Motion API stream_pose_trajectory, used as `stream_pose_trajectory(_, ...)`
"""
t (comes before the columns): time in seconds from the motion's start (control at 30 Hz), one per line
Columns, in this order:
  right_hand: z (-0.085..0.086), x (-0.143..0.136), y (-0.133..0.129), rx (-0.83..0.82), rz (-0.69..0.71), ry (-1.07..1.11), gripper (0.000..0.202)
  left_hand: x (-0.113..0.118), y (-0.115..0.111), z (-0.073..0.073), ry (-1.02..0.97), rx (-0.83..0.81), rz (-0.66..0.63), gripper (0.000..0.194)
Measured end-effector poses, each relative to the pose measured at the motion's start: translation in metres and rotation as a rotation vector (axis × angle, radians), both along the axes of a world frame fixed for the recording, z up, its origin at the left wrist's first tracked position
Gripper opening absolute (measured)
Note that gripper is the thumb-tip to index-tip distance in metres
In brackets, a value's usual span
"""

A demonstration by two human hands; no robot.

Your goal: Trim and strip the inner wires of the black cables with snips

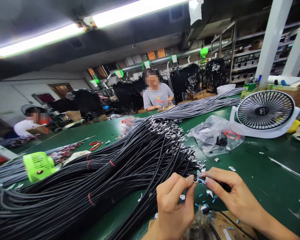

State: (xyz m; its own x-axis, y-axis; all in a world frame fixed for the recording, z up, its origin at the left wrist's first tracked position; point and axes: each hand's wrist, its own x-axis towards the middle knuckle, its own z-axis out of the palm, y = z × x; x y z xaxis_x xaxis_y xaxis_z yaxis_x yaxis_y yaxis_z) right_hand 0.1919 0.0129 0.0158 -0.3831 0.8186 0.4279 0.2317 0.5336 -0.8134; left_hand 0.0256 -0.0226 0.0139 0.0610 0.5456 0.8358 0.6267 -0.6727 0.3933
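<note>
My left hand (175,201) is closed in a pinch on the white end of a cable, from which thin blue wires (202,180) stick out. From the other side, my right hand (231,190) pinches those blue wires between thumb and forefinger. The fingertips nearly meet. Left of my hands lies a large bundle of black cables (120,166), tied with red bands, their stripped white ends toward me and to the back. Small blue offcuts and white scraps (210,193) are scattered beneath my fingers. A brown block (237,223) with a black cable across it lies below.
A clear plastic bag (215,133) of black parts lies beyond my hands, with a white fan (265,111) to its right. A metal rod (288,169) is at right. A green fan (38,166) and red-handled scissors (95,145) are at left. Two people sit farther back.
</note>
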Motion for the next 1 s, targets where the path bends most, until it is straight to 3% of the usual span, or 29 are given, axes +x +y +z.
stream_pose_trajectory(0.37,0.001,-0.001,-0.003,-0.001,-0.06,-0.024,0.026,0.001,0.0,0.0,0.03,0.014,0.034,0.021)
stream_pose_trajectory(0.6,0.0,0.0,-0.004,0.012,-0.117,0.012,0.025,0.002,0.0,-0.001,-0.041,-0.086,0.083,0.012)
stream_pose_trajectory(0.73,0.001,0.0,-0.004,0.049,-0.119,0.015,0.023,0.001,-0.001,0.002,-0.094,-0.277,0.018,0.008)
stream_pose_trajectory(1.0,0.002,0.004,-0.004,0.109,-0.09,0.0,0.018,0.001,0.001,0.016,-0.359,-0.768,-0.286,0.038)
